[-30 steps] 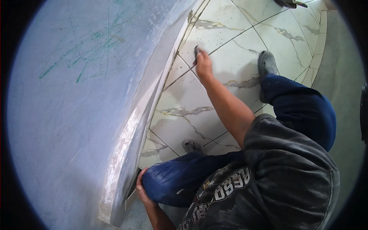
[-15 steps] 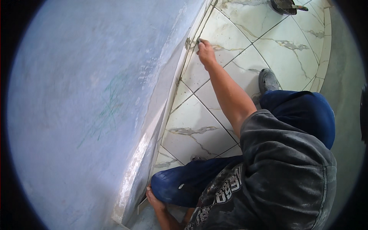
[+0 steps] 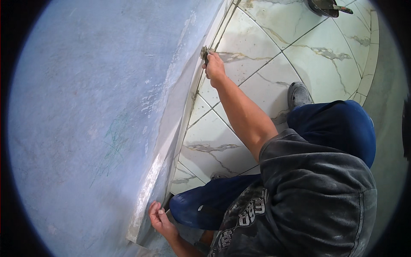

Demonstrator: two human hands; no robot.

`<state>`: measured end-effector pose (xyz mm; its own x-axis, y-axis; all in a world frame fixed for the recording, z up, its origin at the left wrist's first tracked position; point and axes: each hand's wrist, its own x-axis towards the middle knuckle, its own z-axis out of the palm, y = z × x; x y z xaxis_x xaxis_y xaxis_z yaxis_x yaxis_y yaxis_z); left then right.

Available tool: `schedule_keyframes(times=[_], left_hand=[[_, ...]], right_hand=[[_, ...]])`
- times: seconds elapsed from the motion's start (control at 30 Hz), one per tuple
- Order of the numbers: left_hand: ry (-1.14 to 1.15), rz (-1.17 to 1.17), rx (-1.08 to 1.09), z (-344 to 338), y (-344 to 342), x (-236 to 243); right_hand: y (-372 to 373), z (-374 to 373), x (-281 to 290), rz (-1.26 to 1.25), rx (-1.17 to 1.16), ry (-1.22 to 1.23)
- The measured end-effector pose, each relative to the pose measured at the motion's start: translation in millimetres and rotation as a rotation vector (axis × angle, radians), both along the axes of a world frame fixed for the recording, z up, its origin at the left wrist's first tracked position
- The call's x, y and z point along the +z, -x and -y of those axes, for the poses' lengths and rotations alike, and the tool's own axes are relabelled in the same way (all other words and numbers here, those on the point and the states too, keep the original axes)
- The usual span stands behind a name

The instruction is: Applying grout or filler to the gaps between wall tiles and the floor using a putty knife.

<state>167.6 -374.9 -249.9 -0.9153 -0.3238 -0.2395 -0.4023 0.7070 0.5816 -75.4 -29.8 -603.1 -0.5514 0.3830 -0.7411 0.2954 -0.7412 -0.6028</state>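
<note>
My right hand [image 3: 215,67] reaches out to the skirting at the wall's foot, its fingers closed around a small dark scraping tool [image 3: 206,58]. Grey-brown paste [image 3: 203,52] is clumped at the tool's end, against the skirting tile [image 3: 195,88]. The tool's exact shape is partly hidden by the fingers and paste. Lower down, my left hand [image 3: 160,219] hovers by the wall beside my bent knee. Its fingers are loosely curled and apart, with nothing seen in them.
Cream, grey-veined tiles [image 3: 295,64] cover the floor, with dark joints and specks of paste. A black bucket [image 3: 322,7] with a handled tool [image 3: 342,8] lying across it stands at the far right. The blue wall [image 3: 94,107] fills the left. My shoe [image 3: 298,95] rests on the tiles.
My right hand has shifted left from the floor joint to the skirting, with paste now at the tool. My left hand has come off my knee toward the wall.
</note>
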Motion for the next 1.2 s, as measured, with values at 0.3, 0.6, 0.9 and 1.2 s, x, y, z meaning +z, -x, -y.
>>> schedule_keyframes(times=[0.3,0.6,0.9,1.2], left_hand=[[0.068,-0.023,-0.095,-1,8,4],[0.085,0.007,-0.184,8,10,2],[0.102,-0.045,-0.197,-8,27,22],[-0.001,0.163,-0.235,-16,31,24]], right_hand=[[-3,-10,25,-0.017,0.037,0.056],[-16,-10,21,-0.179,0.156,-0.116],[-67,-12,-9,-0.292,0.384,-0.537],[-23,-4,-16,-0.133,0.143,-0.280]])
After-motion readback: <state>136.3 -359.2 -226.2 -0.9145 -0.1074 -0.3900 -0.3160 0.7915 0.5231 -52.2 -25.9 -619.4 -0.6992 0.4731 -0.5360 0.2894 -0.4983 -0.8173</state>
